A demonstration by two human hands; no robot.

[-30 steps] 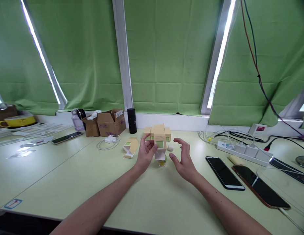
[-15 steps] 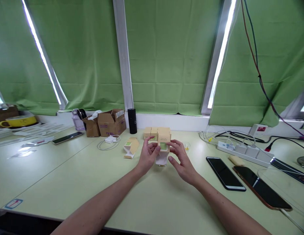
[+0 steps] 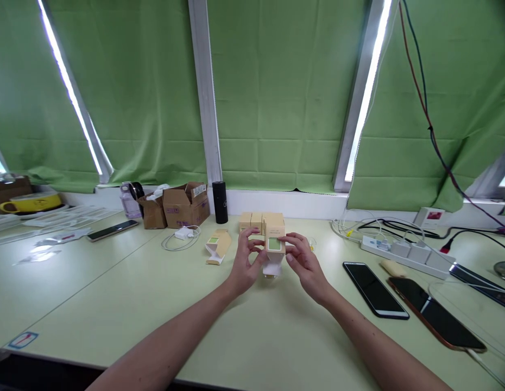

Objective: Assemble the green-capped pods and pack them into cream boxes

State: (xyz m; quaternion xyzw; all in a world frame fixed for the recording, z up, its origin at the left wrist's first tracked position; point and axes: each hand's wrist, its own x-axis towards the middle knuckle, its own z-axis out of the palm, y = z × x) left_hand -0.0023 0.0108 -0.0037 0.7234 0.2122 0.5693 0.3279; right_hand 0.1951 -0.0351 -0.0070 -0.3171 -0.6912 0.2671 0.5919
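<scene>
In the head view, both hands meet over the middle of the pale green table (image 3: pixel 114 304), just near of a row of small tan boxes (image 3: pixel 252 221) that stands toward the far edge. The left hand (image 3: pixel 245 263) and the right hand (image 3: pixel 303 263) clamp one small tan carton (image 3: pixel 274 239) between them, thumbs and fingertips pressing its two sides. The carton stands upright with its green label facing the camera and a white flap or insert hanging open at its bottom, over what looks like a small clear jar (image 3: pixel 270 273) on the table. The two-sided pinch seems chosen to keep the thin card square and steady above it, though I cannot tell whether carton and jar touch.

Both forearms come in from the near edge and converge, wrists raised a little off the surface, fingers curled inward toward each other.

To the left of the hands another tan carton (image 3: pixel 217 247) lies on its side with its end open, and a white charger with coiled cable (image 3: pixel 181 234) sits beyond it. Farther left are two brown cardboard boxes (image 3: pixel 183 203), and a black cylinder (image 3: pixel 220 202) stands beside them. To the right, two dark phones (image 3: pixel 375 289) lie flat, with a white power strip (image 3: pixel 403 251) beyond them.
</scene>
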